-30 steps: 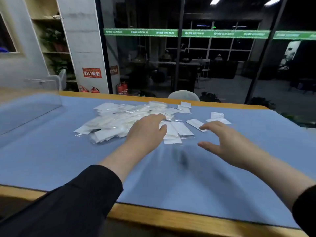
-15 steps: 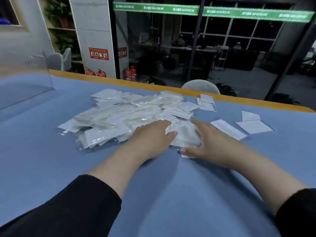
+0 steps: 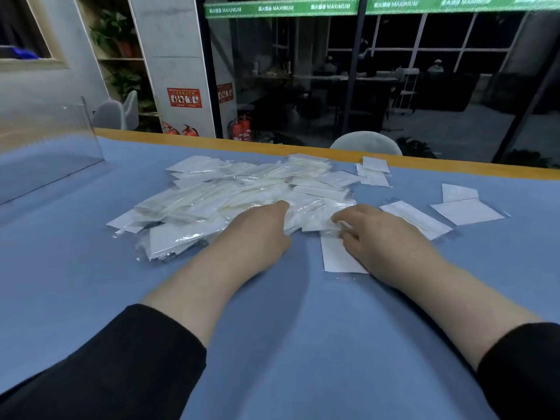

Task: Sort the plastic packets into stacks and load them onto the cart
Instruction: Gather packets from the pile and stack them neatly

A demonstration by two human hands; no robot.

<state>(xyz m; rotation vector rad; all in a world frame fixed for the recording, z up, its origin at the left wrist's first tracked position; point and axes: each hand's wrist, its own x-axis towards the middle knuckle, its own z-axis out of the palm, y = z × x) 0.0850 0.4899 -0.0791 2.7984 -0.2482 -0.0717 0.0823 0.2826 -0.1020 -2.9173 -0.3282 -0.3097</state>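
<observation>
A loose heap of white plastic packets [image 3: 230,195] lies on the blue table [image 3: 288,344], slightly left of centre. My left hand [image 3: 260,231] rests on the heap's near right edge, its fingers reaching into the packets. My right hand [image 3: 378,241] lies just to the right, its fingers curled on a packet at the heap's edge and its palm over a flat white packet [image 3: 336,256]. Single packets lie further right: one long packet [image 3: 415,218] beside my right hand and two overlapping packets [image 3: 463,206] beyond it. No cart is in view.
A pair of packets [image 3: 374,171] sits near the table's far wooden edge [image 3: 303,148]. A clear acrylic panel [image 3: 45,147] stands on the table at the left. A pale chair back [image 3: 366,143] rises behind the far edge; glass walls and fire extinguishers [image 3: 242,127] lie beyond.
My right hand has come left from open table onto the heap's right edge and closed its fingers on a packet. My left hand stays on the heap. The view has tilted down and nearer.
</observation>
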